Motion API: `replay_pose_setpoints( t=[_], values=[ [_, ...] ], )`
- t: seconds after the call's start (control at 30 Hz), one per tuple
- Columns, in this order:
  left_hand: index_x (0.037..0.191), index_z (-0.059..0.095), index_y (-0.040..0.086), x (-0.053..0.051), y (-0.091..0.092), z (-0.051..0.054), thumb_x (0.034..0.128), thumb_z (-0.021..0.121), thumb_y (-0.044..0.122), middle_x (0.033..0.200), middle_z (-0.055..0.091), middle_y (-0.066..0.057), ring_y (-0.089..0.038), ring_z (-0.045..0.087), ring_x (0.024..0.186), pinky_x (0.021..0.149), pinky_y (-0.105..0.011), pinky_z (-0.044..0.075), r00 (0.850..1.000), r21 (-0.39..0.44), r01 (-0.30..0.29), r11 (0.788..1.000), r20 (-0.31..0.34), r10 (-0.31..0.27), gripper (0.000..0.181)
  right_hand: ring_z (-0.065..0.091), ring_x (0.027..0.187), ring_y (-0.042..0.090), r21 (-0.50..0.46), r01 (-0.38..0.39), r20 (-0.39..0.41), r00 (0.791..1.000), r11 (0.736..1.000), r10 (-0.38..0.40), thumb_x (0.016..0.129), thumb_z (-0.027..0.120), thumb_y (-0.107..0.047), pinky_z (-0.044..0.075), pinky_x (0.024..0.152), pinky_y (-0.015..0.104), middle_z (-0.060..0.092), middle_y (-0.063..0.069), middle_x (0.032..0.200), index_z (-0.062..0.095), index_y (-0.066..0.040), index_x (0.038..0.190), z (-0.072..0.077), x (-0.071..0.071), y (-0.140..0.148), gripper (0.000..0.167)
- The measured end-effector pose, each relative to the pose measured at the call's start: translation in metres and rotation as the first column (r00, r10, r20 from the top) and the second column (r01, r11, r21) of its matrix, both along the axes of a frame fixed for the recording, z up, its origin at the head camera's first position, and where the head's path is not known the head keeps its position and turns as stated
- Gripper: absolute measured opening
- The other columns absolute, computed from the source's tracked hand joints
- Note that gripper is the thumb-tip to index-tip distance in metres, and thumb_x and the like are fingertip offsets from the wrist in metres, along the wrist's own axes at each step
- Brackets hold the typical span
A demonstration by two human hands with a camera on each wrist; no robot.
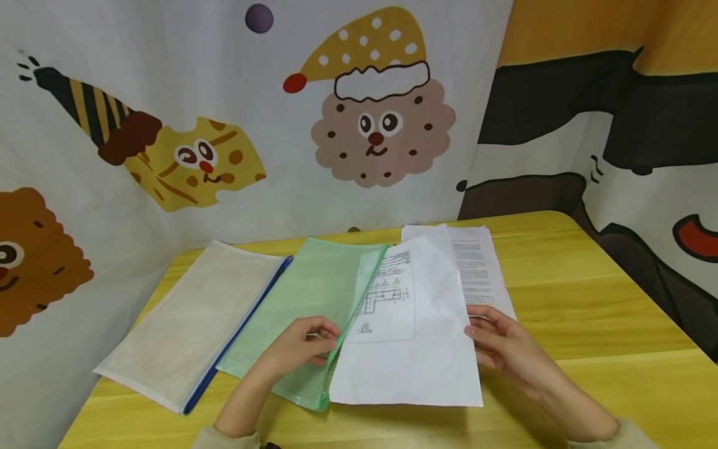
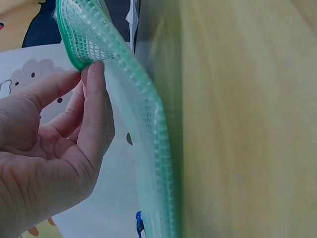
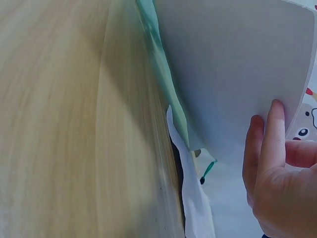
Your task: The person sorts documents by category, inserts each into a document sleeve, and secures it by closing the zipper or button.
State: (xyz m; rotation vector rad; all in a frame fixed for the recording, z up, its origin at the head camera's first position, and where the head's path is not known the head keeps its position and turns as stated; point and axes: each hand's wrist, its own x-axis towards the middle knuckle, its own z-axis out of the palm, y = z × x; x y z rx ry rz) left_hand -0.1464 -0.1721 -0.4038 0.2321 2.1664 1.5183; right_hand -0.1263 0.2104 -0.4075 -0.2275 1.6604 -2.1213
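A green mesh zip pouch lies on the table with its right edge lifted. The left hand pinches that edge between thumb and fingers; in the left wrist view the same hand grips the pouch's green rim. White sheets, the top one printed with a diagram, sit partly inside the pouch at its right side. The right hand holds their right edge, thumb on top. In the right wrist view the right hand has fingers against the sheet's underside.
A whitish pouch with a blue zip edge lies to the left of the green one. Another printed sheet lies behind the right hand on the wooden table. A curtain with cartoon figures hangs behind the table.
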Motion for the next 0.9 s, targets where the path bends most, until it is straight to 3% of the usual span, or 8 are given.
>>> replay_pose_setpoints(
  t=[0.6,0.9],
  values=[
    [0.119,0.06,-0.006,0.0017,0.0021,0.0035,0.0974,0.061,0.011,0.103,0.058,-0.011,-0.014,0.06,0.083,0.077,-0.039,0.061,1.0,0.021,0.003,1.0,0.004,-0.003,0.028,0.069,0.099,0.01,-0.12,-0.014,0.011,1.0,0.993,0.015,0.104,0.046,-0.004,0.059,0.084,0.026,0.066,-0.004,0.116,0.054,-0.017,0.126,0.0032,-0.0002,-0.0038,0.026],
    [0.12,0.059,-0.006,0.0023,0.0003,0.0039,0.0982,0.061,0.014,0.104,0.058,-0.01,-0.014,0.061,0.084,0.078,-0.039,0.061,1.0,0.018,0.01,1.0,0.006,-0.01,0.029,0.069,0.1,0.01,-0.094,-0.001,0.104,0.994,0.996,0.011,0.105,0.046,-0.007,0.059,0.085,0.027,0.068,-0.004,0.115,0.054,-0.018,0.124,0.0041,-0.0035,0.003,0.023]
  ],
)
